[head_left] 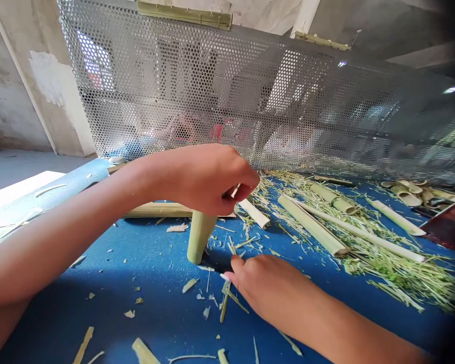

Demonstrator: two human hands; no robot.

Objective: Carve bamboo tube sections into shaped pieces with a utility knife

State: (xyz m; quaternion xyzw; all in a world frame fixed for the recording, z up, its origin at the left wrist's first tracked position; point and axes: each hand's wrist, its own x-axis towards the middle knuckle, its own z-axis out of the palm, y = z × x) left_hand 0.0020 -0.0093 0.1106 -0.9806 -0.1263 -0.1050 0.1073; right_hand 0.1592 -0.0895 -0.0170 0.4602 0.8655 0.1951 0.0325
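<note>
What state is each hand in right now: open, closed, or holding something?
Left hand: closed, holding the top of an upright bamboo tube.
Right hand: half curled at the blue table; cannot tell if holding anything.

Quick count from my side: two hands, a bare left hand (208, 179) and a bare right hand (263, 288). There's one upright pale-green bamboo tube (199, 236) at 7 o'clock and four long pale-green bamboo pieces (313, 225) at 4 o'clock. At 12 o'clock, one grey perforated metal screen (227, 101) with two olive-green strips (184, 15) along its top.
</note>
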